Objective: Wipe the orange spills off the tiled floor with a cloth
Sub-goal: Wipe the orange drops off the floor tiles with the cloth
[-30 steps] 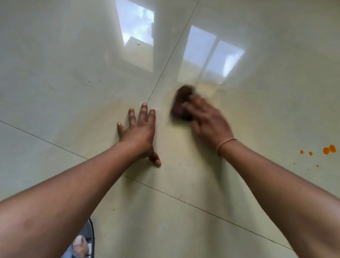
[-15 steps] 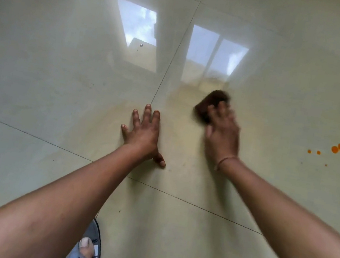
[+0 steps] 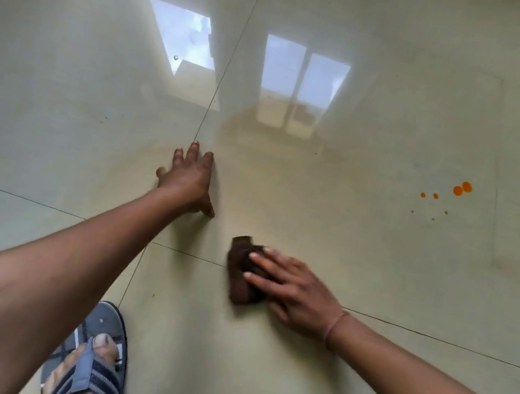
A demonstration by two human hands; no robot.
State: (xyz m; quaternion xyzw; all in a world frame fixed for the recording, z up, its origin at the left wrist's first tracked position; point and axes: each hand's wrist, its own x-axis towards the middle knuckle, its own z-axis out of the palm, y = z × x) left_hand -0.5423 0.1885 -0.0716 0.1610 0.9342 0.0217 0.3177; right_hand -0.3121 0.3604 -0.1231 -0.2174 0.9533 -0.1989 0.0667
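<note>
Pressing the cloth (image 3: pixel 243 273) on the tiled floor (image 3: pixel 364 242), the right hand (image 3: pixel 299 294) is lying straight-fingered; the left hand (image 3: pixel 187 178) is resting flat, fingers spread.

This looks like a room in a home. The pale, glossy tiled floor (image 3: pixel 62 95) has thin grout lines. Beyond the left hand (image 3: pixel 187 178) lies a window reflection (image 3: pixel 301 86) of panes and sky. A grey strapped sandal (image 3: pixel 95 372) sits nearer than that hand.
</note>
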